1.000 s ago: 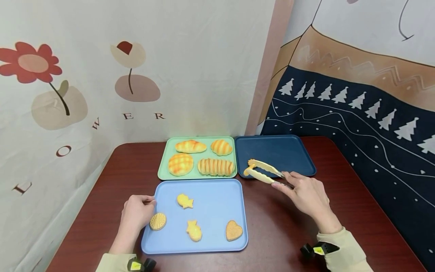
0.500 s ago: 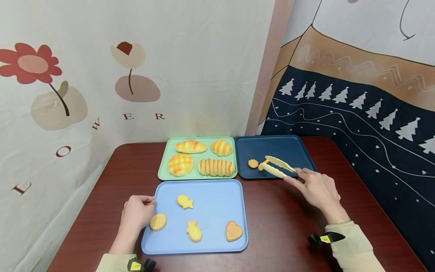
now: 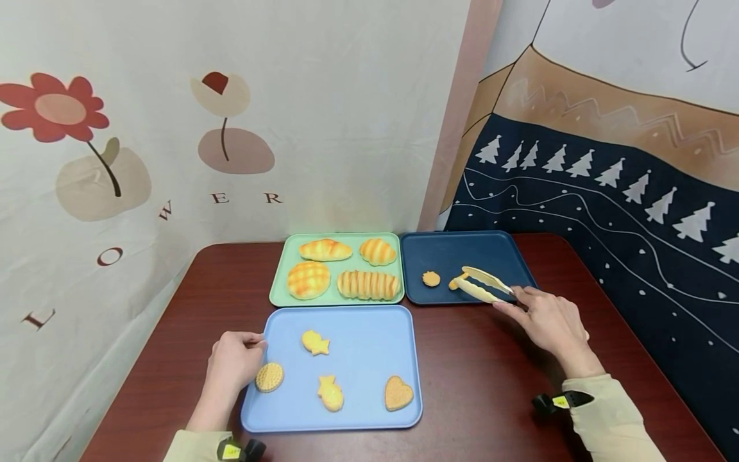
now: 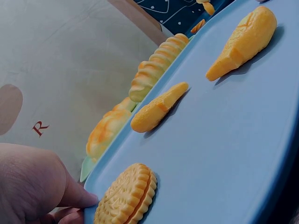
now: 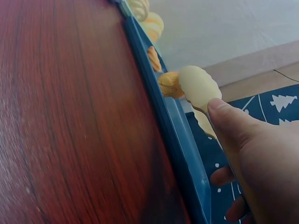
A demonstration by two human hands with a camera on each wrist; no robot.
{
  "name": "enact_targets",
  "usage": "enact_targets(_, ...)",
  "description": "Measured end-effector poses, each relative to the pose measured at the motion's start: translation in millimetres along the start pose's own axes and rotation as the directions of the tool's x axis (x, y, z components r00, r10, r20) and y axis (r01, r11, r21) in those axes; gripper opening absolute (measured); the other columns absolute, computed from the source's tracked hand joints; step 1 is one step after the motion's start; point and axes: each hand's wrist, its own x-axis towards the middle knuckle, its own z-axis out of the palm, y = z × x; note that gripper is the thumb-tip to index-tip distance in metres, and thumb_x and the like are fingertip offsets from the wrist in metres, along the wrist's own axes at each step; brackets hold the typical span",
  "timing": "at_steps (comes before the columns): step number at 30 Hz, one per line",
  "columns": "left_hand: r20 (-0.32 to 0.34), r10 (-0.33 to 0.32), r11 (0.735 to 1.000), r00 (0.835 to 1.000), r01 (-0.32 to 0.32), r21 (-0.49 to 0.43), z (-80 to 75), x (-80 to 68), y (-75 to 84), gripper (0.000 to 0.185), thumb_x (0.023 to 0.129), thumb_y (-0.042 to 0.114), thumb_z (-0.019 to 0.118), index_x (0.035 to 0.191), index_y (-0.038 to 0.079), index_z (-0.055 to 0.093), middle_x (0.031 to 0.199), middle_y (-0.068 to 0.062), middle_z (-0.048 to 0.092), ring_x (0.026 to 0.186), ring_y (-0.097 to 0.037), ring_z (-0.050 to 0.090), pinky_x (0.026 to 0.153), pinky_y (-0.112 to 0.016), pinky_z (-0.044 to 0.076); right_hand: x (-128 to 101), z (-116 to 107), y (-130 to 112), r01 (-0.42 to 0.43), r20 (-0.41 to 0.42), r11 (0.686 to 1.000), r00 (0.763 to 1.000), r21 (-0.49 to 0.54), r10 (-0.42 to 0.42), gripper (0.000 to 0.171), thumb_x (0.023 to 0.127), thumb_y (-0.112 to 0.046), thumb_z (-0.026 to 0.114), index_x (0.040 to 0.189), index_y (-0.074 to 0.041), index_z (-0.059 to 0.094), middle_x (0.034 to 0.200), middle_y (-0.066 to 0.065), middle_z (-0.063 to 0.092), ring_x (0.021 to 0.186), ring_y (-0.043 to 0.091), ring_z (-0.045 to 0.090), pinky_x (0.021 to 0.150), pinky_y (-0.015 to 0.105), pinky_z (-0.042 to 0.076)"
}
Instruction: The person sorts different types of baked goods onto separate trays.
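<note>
My right hand (image 3: 551, 321) grips a pair of tongs (image 3: 484, 278) with cream scalloped tips. Between the tips sits a small golden biscuit (image 5: 171, 85), low over the dark blue tray (image 3: 462, 247); its shape is partly hidden. A small scalloped biscuit (image 3: 430, 278) lies on that tray, left of the tongs. At the left, my left hand (image 3: 233, 360) pinches the rim of the light blue tray (image 3: 369, 350), thumb on the edge. Close by that hand lies a round sandwich biscuit (image 4: 125, 193). Two fish-shaped biscuits (image 3: 331, 393) and a heart-shaped biscuit (image 3: 398, 393) also lie on this tray.
Behind the light blue tray stands a green tray (image 3: 333, 300) with several toy breads, among them a ridged loaf (image 3: 368, 285). It sits side by side with the dark blue tray. Printed cloths (image 3: 346, 115) hang behind the dark red table (image 3: 462, 385).
My right hand and the tongs have moved right over the dark blue tray, with a biscuit still in the tips. The scalloped biscuit now lies apart, left of them. My left hand stays put.
</note>
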Motion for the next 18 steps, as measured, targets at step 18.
enact_targets(18,0.003,-0.009,1.000,1.000,0.009,-0.006,0.2,-0.5,0.9,0.029,0.099,0.015,0.067,0.119,-0.004,0.078,0.121,-0.029,0.072,0.097,-0.037,0.067,0.065,-0.043,0.053,-2.2,-4.6,14.0,-0.041,0.068,0.999,0.997,-0.023,0.043,0.071,0.102,-0.062,0.060,0.134,0.000,0.071,0.109,0.019,0.072,0.061,0.019,0.046,0.051,0.033,0.039)
